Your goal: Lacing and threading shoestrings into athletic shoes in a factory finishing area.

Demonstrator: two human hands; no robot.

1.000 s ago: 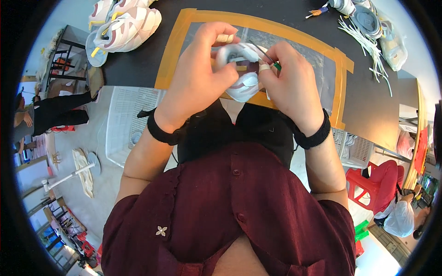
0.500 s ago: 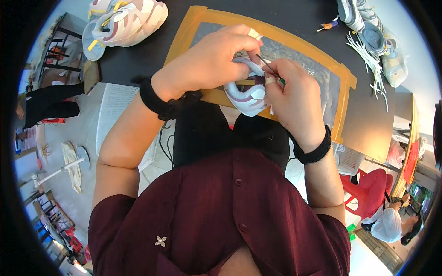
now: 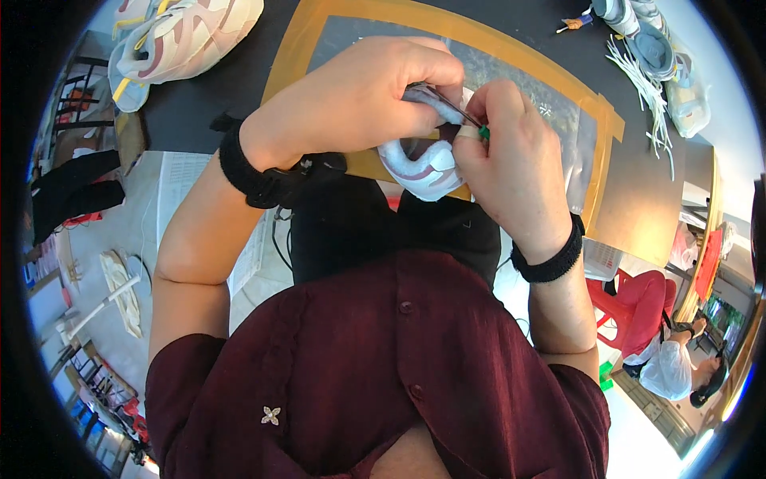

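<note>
— Where do you have the sneaker (image 3: 431, 177)?
— Just above the middle of the frame, over the near edge of the taped work sheet (image 3: 562, 120), its white and mauve end toward my lap and its fluffy pale collar (image 3: 411, 164) opening upward.

— And your left hand (image 3: 363, 94)?
— It reaches in from the left across the shoe. My fingers are curled and bunched, with the thumb below them, at the far side of the collar. Their tips are partly hidden, so I can't tell exactly what they pinch.

— The right one?
— My right hand (image 3: 515, 156) is just beside it, thumb and forefinger pinching the green handle (image 3: 484, 132) of a thin dark metal tool (image 3: 455, 105). The shaft slants up and left over the collar, its tip near my left fingers.

— What lies around you?
— Tan tape (image 3: 293, 46) frames the sheet on the dark tabletop (image 3: 203, 120). Cream and pink sneakers (image 3: 195, 40) with yellow loops sit at upper left. At upper right are white laces (image 3: 641, 84), strewn beside grey shoes (image 3: 653, 54). A person in a white top (image 3: 666, 369) is at lower right, by a red stool (image 3: 608, 315).
</note>
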